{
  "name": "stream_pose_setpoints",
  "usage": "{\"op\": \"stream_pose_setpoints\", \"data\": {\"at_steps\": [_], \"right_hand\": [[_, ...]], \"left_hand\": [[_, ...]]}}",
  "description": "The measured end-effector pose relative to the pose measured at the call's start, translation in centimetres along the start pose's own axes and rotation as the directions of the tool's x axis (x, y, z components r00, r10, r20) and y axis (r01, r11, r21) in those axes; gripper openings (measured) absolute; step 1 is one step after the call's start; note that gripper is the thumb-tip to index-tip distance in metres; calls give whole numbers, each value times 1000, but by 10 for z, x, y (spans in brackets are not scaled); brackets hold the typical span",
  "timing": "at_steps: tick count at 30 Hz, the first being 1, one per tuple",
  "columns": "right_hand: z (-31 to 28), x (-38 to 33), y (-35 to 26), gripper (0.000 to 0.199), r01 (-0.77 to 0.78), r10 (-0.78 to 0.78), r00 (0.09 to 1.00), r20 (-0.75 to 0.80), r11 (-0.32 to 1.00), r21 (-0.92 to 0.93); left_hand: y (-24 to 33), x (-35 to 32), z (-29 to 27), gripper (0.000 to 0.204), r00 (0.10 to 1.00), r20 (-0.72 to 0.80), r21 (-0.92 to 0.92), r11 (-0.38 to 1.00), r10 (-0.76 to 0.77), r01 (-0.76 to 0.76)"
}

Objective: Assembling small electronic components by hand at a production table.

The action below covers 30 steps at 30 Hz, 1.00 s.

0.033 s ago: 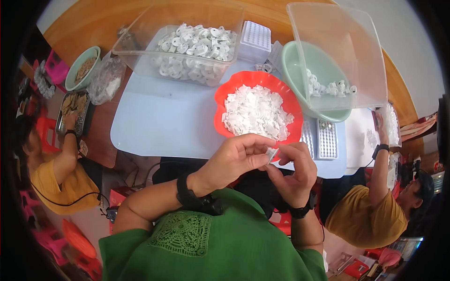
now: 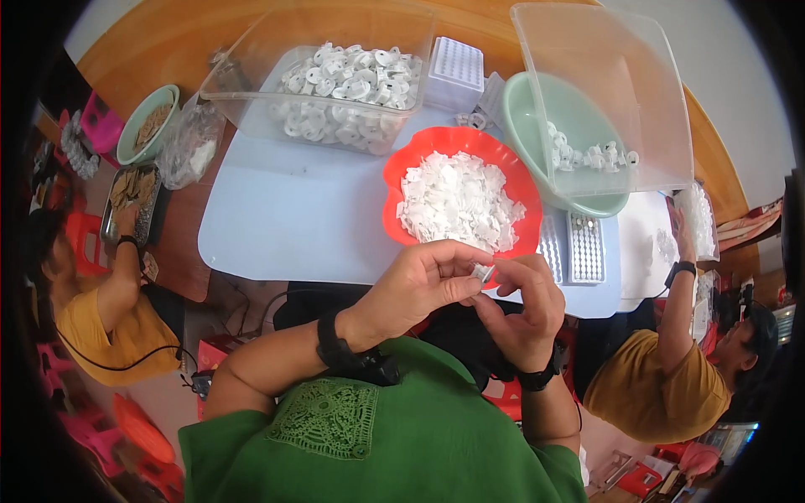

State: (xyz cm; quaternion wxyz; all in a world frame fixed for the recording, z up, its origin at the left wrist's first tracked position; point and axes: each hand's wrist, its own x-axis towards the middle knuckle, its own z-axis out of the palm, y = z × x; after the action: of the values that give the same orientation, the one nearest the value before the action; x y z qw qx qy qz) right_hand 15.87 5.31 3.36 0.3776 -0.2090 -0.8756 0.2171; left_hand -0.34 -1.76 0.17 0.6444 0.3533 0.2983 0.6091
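Observation:
Just in front of a red scalloped bowl (image 2: pixel 391 201), my two hands meet at a small white plastic part (image 2: pixel 481 272). My left hand (image 2: pixel 411 289) pinches this part between thumb and fingers. Curled around its right side, my right hand (image 2: pixel 532 306) has its thumb and forefinger drawn in close. Whether those right fingertips hold a separate piece is too small to make out. The bowl is heaped with thin white plastic pieces (image 2: pixel 457 197). Farther off, a clear plastic bin (image 2: pixel 335 138) is filled with white round plastic parts (image 2: pixel 356 75).
A green basin (image 2: pixel 524 126) with a tilted clear container (image 2: pixel 646 92) stands at right. White trays (image 2: pixel 585 251) lie before it; a stacked white block (image 2: pixel 457 71) stands behind the bowl. One person (image 2: pixel 109 344) works at left, another (image 2: pixel 662 377) at right, close beside the blue tabletop (image 2: pixel 277 210).
The white plastic part has turned slightly between my fingers, and its ribbed edge shows more. My hands stay in nearly the same place.

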Motion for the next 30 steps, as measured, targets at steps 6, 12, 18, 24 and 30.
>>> {"op": "stream_pose_setpoints", "data": {"at_steps": [6,12,18,24,30], "right_hand": [[2,-2,-2,38,73,-74,994,-81,997,-13],[10,-4,-1,30,219,-239,964,-119,963,-154],[7,-6,-1,26,277,-297,952,-74,939,-205],[4,-4,1,27,232,-242,968,-65,964,-131],[2,-3,1,26,243,-249,968,-40,962,-123]], "left_hand": [[-4,-2,-5,24,998,-64,-46,999,-23,20],[-3,-1,0,23,1000,-25,-96,995,5,-7],[-2,-3,-3,25,999,-6,99,994,41,-40],[-1,-1,-3,23,995,-4,299,950,101,-95],[1,-1,0,23,992,-3,296,948,125,-119]]}}
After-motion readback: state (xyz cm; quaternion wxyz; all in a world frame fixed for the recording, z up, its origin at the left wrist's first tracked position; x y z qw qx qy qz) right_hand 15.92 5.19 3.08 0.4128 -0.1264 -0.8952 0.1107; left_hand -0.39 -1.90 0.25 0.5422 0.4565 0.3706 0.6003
